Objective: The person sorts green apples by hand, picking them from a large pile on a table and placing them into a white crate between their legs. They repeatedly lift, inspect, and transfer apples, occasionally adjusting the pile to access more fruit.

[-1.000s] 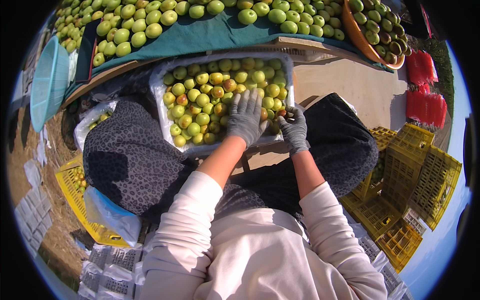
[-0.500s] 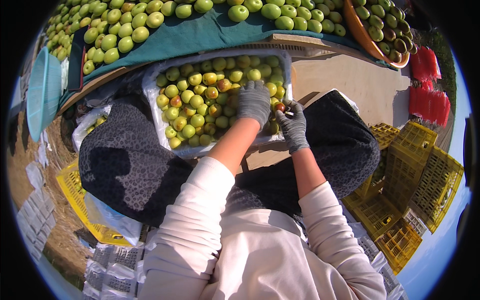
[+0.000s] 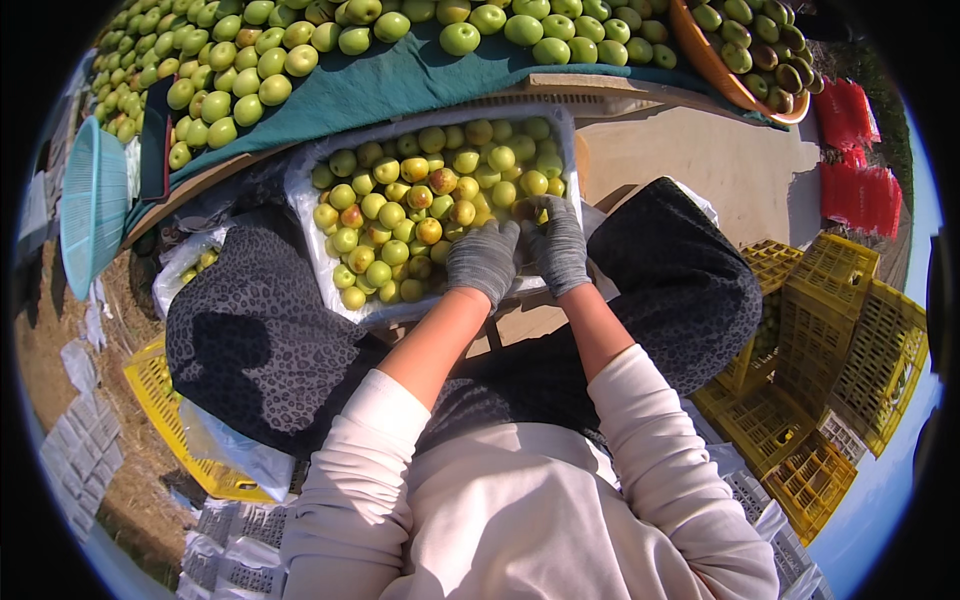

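Observation:
A shallow white crate lined with clear plastic sits in front of me between my knees, full of small yellow-green jujubes, some with red-brown patches. My left hand, in a grey knit glove, is low over the crate's near right part. Its fingertips are turned down against the fruit and hidden. Beside it, my right hand, gloved the same way, is at the crate's right side with fingers curled. A darker reddish-brown jujube shows at the right fingertips, partly covered; the fingers seem closed on it.
Beyond the crate, a green cloth on a wood-edged table carries many jujubes. An orange basket of fruit stands far right, a blue basket far left. Yellow crates are stacked right; another yellow crate stands left. Red bags lie right.
My left hand has drawn back toward me from the crate's far middle, uncovering fruit there. My right hand has moved a little left and nearer, over the crate's right edge, closer to the left.

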A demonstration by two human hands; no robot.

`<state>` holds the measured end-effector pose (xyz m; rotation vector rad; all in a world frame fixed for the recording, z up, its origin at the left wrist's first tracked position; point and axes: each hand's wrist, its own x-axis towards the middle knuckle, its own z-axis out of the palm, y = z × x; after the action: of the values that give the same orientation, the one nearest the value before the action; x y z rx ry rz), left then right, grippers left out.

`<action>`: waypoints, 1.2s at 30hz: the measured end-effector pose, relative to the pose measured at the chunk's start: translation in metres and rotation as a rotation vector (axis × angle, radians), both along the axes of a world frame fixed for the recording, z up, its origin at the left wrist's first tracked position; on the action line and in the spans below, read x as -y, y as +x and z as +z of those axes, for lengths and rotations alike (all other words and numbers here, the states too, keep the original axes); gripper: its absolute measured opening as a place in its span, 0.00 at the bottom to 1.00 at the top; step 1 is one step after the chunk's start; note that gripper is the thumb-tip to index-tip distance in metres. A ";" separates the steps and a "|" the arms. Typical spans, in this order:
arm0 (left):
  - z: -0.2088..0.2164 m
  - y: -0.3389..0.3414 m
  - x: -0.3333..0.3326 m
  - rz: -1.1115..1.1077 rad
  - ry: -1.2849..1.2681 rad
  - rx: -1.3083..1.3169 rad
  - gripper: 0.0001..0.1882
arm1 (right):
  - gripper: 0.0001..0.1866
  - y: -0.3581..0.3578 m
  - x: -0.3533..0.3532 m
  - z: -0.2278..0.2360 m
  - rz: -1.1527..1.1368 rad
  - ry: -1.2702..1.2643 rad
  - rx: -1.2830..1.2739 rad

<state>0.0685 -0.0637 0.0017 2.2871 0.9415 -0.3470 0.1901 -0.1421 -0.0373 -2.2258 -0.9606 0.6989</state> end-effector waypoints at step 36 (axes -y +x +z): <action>0.150 -0.095 -0.209 0.555 -0.372 0.747 0.25 | 0.17 0.075 -0.074 0.044 -0.325 0.133 -0.670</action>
<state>-0.0261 0.1450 0.1517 1.5275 0.9472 0.5010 0.2650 -0.0679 0.0071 -1.7731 -0.2941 1.0845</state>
